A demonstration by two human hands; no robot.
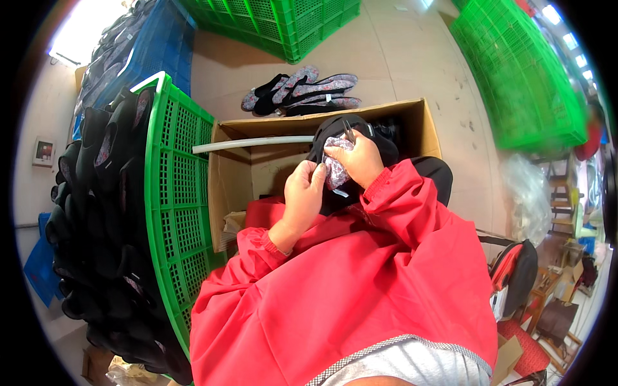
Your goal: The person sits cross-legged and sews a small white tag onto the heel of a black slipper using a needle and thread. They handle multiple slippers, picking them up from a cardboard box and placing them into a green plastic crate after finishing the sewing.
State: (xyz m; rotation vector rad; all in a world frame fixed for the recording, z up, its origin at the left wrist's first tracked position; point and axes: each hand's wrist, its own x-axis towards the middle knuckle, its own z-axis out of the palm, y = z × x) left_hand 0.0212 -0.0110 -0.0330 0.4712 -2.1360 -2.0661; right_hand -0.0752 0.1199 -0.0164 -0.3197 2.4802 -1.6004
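Note:
In front of me, over the cardboard box, a slipper (338, 168) shows its floral lining. My right hand (362, 161) is closed round its right side, and two dark points of what look like thread snips (348, 130) stick up from the same hand. From the other side, my left hand (305, 192) pinches the slipper's left edge between thumb and forefinger. A small white tag hangs at its lower end. Black material, perhaps more slippers, lies right behind and under it; my hands hide part of this.
A white tube (254, 143) crosses the open cardboard box (226, 180). Beyond it, several floral-lined slippers (302, 90) lie on the floor. At left a green crate (183, 212) stands beside piled black slippers (103, 225). More green crates (521, 71) stand farther off, with clear plastic (529, 193) at right.

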